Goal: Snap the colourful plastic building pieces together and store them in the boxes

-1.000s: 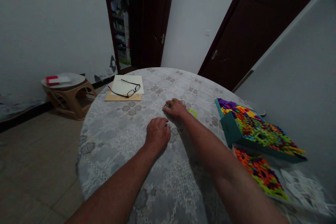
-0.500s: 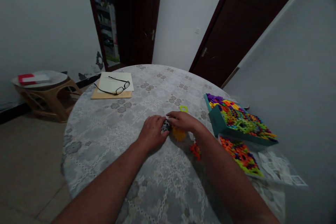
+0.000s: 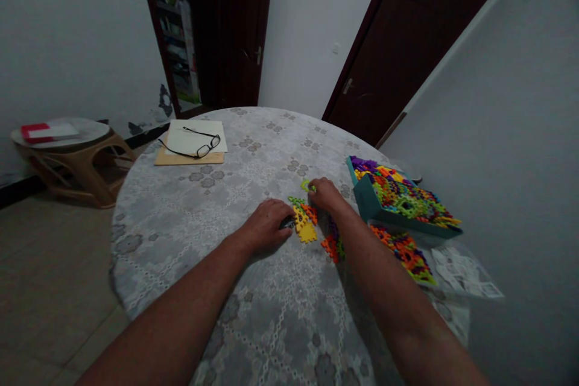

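My left hand (image 3: 266,226) rests on the lace-covered round table (image 3: 235,193) with its fingers curled around a small dark piece (image 3: 287,224). My right hand (image 3: 324,193) lies a little farther back, fingertips pinched on a yellow-green ring piece (image 3: 307,186). Between and just in front of the hands lie loose toothed plastic pieces: a yellow one (image 3: 306,231), an orange one (image 3: 310,212) and a green one (image 3: 295,199). More orange and purple pieces (image 3: 330,245) sit against my right forearm.
A teal box (image 3: 363,200) heaped with several coloured pieces stands right of my right hand, with another pile (image 3: 404,251) and a printed sheet (image 3: 464,274) beside it. Glasses (image 3: 195,148) lie on papers at the table's far left. A low stool (image 3: 76,157) stands on the floor.
My hands drew closer to me, then the right hand reached out to the green ring. Coloured pieces that my right arm hid now show on the table. The view has shifted left.
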The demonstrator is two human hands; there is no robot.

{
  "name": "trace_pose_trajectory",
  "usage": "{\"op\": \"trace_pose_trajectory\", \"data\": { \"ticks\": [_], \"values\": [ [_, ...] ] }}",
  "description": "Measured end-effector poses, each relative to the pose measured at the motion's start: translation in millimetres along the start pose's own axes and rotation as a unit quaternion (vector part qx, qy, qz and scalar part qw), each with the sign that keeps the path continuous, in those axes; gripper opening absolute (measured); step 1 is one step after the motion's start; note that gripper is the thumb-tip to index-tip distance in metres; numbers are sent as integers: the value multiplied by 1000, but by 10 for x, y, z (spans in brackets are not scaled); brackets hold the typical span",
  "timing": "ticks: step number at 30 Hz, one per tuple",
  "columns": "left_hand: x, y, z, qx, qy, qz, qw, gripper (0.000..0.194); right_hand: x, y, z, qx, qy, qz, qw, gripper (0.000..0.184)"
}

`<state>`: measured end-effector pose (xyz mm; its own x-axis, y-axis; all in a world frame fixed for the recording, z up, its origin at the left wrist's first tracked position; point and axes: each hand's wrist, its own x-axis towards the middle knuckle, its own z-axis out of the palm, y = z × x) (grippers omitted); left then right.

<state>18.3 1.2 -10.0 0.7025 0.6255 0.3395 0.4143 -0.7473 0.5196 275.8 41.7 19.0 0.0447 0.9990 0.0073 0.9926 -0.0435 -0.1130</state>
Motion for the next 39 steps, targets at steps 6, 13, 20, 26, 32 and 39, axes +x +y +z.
{"op": "trace_pose_trajectory", "data": {
  "ticks": [6, 13, 20, 26, 32, 39],
  "values": [
    [-3, -66, 87, -13, 34, -33, 999, 55, -337, -57, -135, 3, 12, 7, 1000, 64],
    [6, -128, 107, 9, 71, -72, 995, 60, -893, -86, -276, 153, 99, -40, 982, 57],
    [23, -150, 97, 43, 142, -106, 983, 41, -1299, -106, -23, 232, 103, -86, 964, 53],
    [32, 63, -58, -28, 138, -58, 988, 28, -1445, -227, 172, 240, 153, -158, 945, 57],
    [25, 204, -126, -172, 6, -84, 981, 36, -1478, -306, 161, 229, 155, -213, 937, 60],
    [133, 46, -262, -284, 269, -244, 887, 44, -1435, -140, 91, 265, 300, -81, 913, 42]
  ]
}}
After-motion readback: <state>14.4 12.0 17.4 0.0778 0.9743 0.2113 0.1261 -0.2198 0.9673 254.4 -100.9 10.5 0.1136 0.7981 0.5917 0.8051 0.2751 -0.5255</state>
